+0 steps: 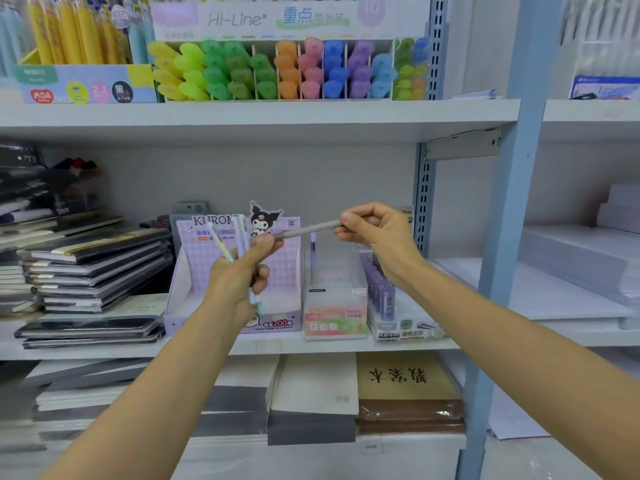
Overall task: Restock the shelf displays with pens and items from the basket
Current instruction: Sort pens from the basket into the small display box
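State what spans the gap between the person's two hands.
A grey pen, shown in the head view: the right hand pinches one end; the other end reaches the left hand, which grips other pens.

Two hands: left hand [239, 275], right hand [375, 230]. One grey pen [308, 231]. At least three pastel pens [221, 243] bunched together; exact count unclear. Three display boxes on the middle shelf [284, 346]: Kuromi box [188, 289] left, Fruit Soda box [335, 311], lead-refill box [401, 325] right.

Two arms are in view, both bare from hand to the near edge. The left forearm [156, 393] runs from the near left, the right forearm [519, 341] from the near right. The left hand [239, 271] and right hand [374, 230] are bare. The left thumbnail [266, 239] and right thumbnail [347, 217] are cut short.
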Demonstrator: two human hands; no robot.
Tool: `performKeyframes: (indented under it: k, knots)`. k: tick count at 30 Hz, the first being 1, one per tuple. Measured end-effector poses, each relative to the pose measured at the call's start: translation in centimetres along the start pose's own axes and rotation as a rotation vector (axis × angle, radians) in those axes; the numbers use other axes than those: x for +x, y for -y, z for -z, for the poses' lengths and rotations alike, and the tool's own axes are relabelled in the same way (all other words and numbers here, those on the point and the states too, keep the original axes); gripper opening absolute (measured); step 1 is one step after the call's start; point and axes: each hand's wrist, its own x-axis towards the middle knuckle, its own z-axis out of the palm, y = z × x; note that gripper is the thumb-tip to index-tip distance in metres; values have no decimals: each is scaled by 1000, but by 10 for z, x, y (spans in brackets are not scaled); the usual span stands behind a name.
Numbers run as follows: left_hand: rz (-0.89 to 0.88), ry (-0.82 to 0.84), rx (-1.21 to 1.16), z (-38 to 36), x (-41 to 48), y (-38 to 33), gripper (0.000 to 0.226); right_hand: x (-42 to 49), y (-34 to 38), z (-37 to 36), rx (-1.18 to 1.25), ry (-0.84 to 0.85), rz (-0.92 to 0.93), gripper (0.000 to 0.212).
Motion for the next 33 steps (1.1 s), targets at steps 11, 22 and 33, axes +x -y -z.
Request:
performKeyframes:
  k: [11,22,33]
  knots:
    - [-143,-68,-7,-18,-11,6,18,-14,-8,-14,-396,454,-147,15]
    - [-283,119,287,-28,-15,5,6,-1,15,-34,-414,264,32,15]
    - [-152,149,183,-8,-2,12,25,20,4,3,-550,-52,-24,16]
